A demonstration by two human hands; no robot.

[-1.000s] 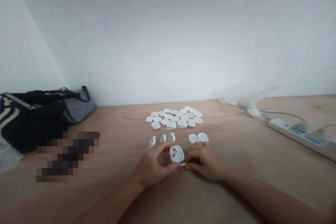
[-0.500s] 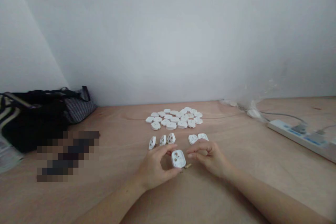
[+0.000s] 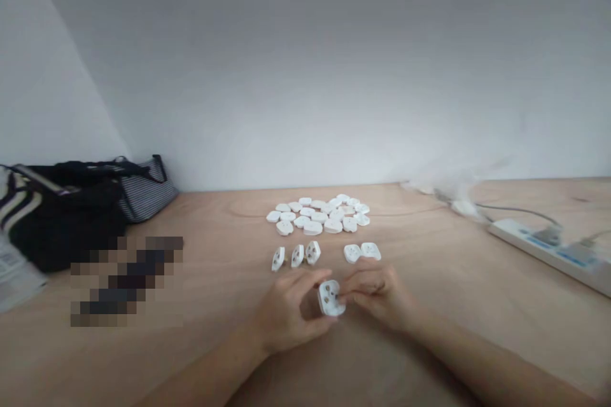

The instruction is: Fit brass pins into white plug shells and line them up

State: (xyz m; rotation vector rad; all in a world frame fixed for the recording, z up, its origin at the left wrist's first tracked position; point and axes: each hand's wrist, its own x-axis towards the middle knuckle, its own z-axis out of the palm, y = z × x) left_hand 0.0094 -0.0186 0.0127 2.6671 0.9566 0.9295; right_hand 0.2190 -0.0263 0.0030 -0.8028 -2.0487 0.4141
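Between thumb and fingers, my left hand (image 3: pixel 291 308) grips a white plug housing (image 3: pixel 331 306) by its edges. Its open inner side faces me, with small brass-coloured metal parts in it. My right hand (image 3: pixel 375 292) is closed in a pinch, its fingertips at the right side of the housing. What those fingertips hold, if anything, is hidden. Just beyond my left hand stand three similar plug pieces on edge, the rightmost plug piece (image 3: pixel 313 253) among them. Two white plug pieces (image 3: pixel 352 254) lie flat beyond my right hand.
Farther back, several white plug pieces (image 3: pixel 313 227) lie in a cluster on the wooden table (image 3: pixel 214 248). A power strip (image 3: pixel 548 251) with cables and a clear plastic bag (image 3: pixel 458 194) are on the right. A black bag (image 3: pixel 71 216) and a blurred-out dark object (image 3: pixel 128 283) are on the left.
My right fingertips have come in from beside the plug housing to touch its open side. The housing has turned slightly in my left hand, and the brass pin below it no longer shows.
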